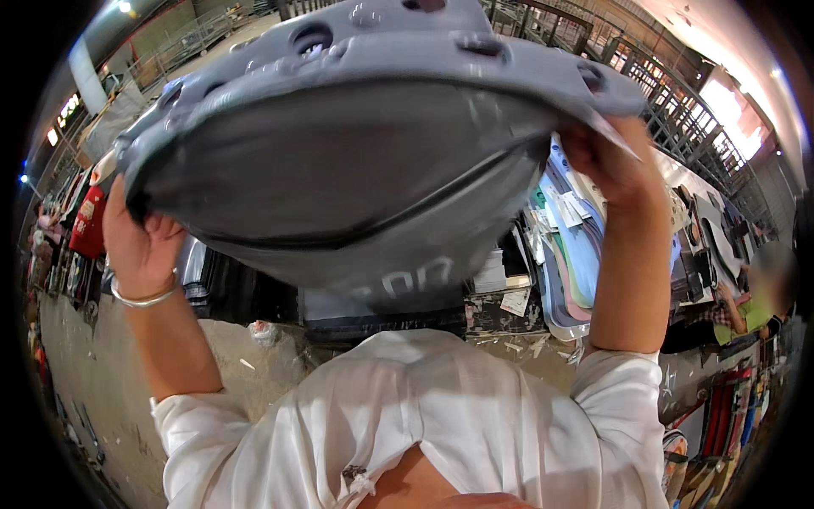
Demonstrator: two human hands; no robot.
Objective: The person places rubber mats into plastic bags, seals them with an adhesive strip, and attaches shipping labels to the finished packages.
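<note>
Raised before me is a wide grey mat [339, 64] with round holes, bowed so that its near edge hangs down. Below its rim shows a smooth dark-grey sheet [339, 161], with pale printing low on it; I cannot tell whether this is a separate layer. At the left end, my left hand [146, 246], a bangle on its wrist, grips the mat's edge. My right hand [623, 165] grips the opposite end, its fingers partly hidden behind the edge. A pale tag or corner [615, 136] sticks out beside that hand.
Stacks of blue, green and pink mats [572, 229] with labels lie to the right. A dark stack [381, 327] stands below the held mat. Scraps litter the floor [246, 365]. A person in a yellow-green top [738, 314] is at the far right. Metal racks [670, 102] rise behind.
</note>
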